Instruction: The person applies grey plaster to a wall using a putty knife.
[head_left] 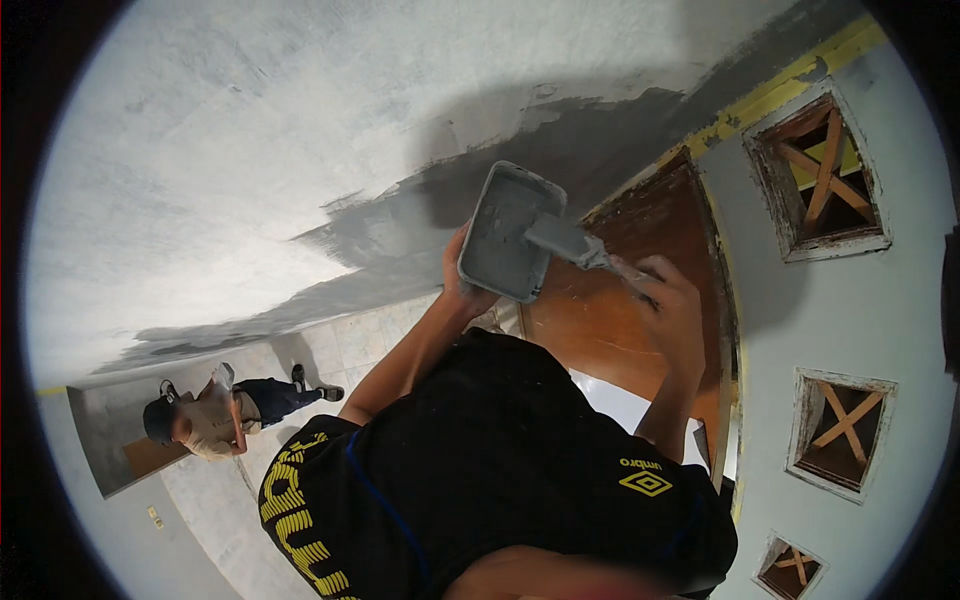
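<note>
Left hand (464, 296) grips a grey, rounded-corner rectangular tray (507, 288), fingers curled round its left edge and, as far as visible, under it. Tray is up in front of the chest, tilted, open side facing the camera; thick grey paste (498, 222) coats the inside. Held that way probably so the mouth faces the other hand and the paste is easy to reach.

Right hand (670, 300) is closed on the handle of a flat, paste-smeared putty knife (562, 240). Blade lies over the tray's right side, tip inside the rim; whether it touches the paste, can't tell. Handle points out toward the right hand, which likely keeps those fingers off the load. Exact finger wrap partly hidden.

Behind the tray: pale, mottled wall (250, 120) with a ragged dark grey coated band (600, 130) along its edge. Tray sits close to that band in view, likely to keep material near the surface; real gap unclear.

Around: glossy orange-brown panel (600, 325) beyond the putty knife, light wall (770, 310) at right with square openings crossed by wooden slats (825, 175). Co-worker (212, 430) in tan top at lower left, well apart, holding something pale, too small to identify.
</note>
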